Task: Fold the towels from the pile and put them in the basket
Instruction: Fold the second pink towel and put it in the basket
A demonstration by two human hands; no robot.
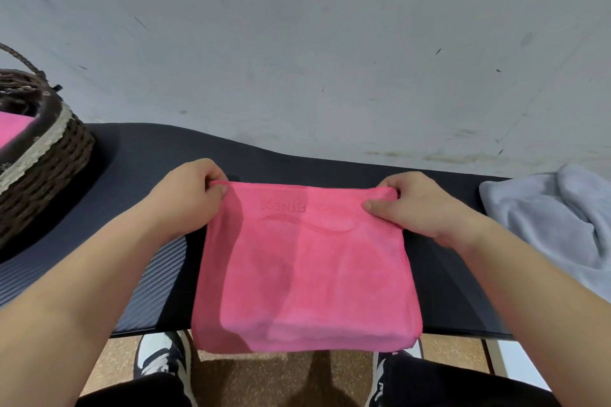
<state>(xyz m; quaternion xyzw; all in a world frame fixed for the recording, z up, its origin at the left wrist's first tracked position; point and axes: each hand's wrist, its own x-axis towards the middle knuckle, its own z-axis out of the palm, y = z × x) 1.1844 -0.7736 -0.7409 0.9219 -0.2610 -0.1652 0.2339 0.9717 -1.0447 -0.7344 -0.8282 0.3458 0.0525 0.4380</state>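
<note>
A pink towel [304,268], folded into a rough square, lies in front of me on the black mat [139,168], its near edge hanging over the table's front. My left hand [191,195] pinches its far left corner. My right hand [420,205] pinches its far right corner, thumb on top. A dark wicker basket [49,168] stands at the far left with a pink towel [13,129] inside. A crumpled pale blue towel [555,221] lies at the right edge of the mat.
A grey scuffed wall rises just behind the mat. Below the table's front edge I see my shoes and dark trousers over a brown floor. The basket's rope handle [20,58] arches over its rim.
</note>
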